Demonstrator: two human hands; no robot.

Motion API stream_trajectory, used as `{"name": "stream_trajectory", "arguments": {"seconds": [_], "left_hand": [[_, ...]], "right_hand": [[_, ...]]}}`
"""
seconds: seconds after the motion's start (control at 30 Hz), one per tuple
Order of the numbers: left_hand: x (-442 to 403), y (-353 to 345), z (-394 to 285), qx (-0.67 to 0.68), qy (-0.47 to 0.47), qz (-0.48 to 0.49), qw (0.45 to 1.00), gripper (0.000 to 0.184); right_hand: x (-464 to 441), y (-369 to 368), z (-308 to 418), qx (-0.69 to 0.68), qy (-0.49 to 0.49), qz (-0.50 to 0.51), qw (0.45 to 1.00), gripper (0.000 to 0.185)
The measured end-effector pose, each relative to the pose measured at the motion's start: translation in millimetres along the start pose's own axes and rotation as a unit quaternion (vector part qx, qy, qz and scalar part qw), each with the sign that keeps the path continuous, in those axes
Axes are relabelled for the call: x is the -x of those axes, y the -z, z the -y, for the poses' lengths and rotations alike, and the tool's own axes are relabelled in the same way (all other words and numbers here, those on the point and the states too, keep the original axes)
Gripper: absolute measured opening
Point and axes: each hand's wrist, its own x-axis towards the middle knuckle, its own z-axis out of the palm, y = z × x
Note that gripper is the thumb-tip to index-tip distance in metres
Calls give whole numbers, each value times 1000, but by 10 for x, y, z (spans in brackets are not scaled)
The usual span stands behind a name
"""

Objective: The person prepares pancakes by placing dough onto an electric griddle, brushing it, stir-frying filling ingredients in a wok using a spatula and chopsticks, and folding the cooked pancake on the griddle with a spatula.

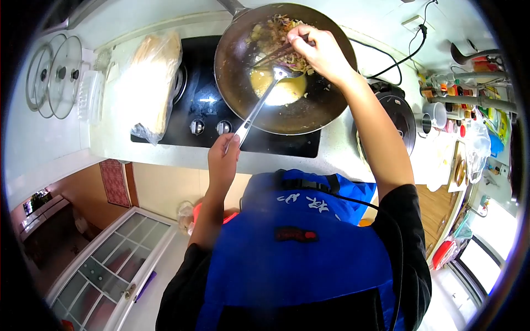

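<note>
My left hand (pixel 223 161) is closed around the handle of a metal spatula (pixel 258 106), whose head lies inside a large wok (pixel 234 94). My right hand (pixel 321 53) reaches over the wok from the right, fingers pinched on dark chopsticks (pixel 271 57). Their tips point left, just above the spatula's head. Cooked shreds of food (pixel 279 26), purple and pale, sit along the far side of the wok. Nearer to me, a pool of yellow liquid (pixel 279 91) covers part of its bottom. My right fingers partly hide the food.
The wok rests on a black hob (pixel 205 105) with knobs at its front. Left of it lies a plastic bag of long pale sticks (pixel 152 83). Glass lids (pixel 65 77) lean farther left. A black round appliance (pixel 396 118) and crowded bottles (pixel 455 91) stand to the right.
</note>
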Motion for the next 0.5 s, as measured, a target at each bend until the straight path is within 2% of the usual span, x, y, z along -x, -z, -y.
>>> {"name": "stream_trajectory", "arguments": {"seconds": [0.13, 0.2, 0.23, 0.33, 0.37, 0.47, 0.5], "left_hand": [[6, -19, 0, 1, 9, 9, 1000, 26], [14, -18, -9, -5, 12, 17, 1000, 27], [17, -28, -14, -4, 13, 17, 1000, 27], [24, -49, -38, -4, 15, 15, 1000, 27], [32, -51, -53, -7, 14, 15, 1000, 26], [24, -48, -24, -9, 12, 12, 1000, 26], [19, -41, -18, -11, 12, 14, 1000, 26]], "right_hand": [[-46, 66, -182, 8, 17, -100, 995, 22], [-63, 111, -288, 1, -8, -155, 988, 23], [-40, 159, -263, -26, -46, -135, 989, 26], [2, 199, -191, 9, -3, -139, 990, 28], [28, 233, -96, -12, -34, -131, 991, 30], [-3, 185, -49, -41, 31, -159, 986, 32], [14, 130, -10, -46, 19, -133, 990, 35]]}}
